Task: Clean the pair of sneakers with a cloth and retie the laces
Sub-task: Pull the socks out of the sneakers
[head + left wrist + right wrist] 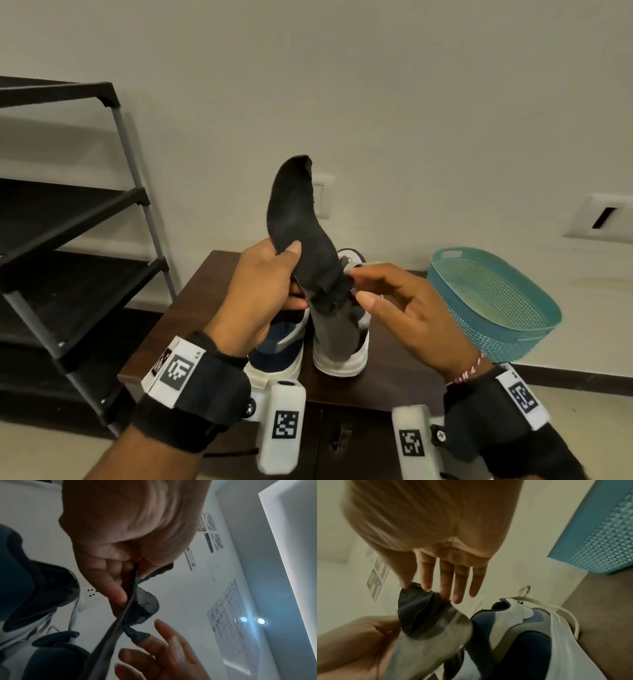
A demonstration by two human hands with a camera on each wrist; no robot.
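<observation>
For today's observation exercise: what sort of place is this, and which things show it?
Probably a home entryway or shoe corner: a dark shoe rack, sneakers on a low wooden cabinet, and a teal basket.

sneakers [310,346]: 2 sitting on table | table [383,383]: 1 | insole [301,219]: 1 showing | hands: 2 – left hand [263,291], right hand [411,308] | basket [496,305]: 1 | shelf rack [72,240]: 1 standing | wrist cams showing: 2
</observation>
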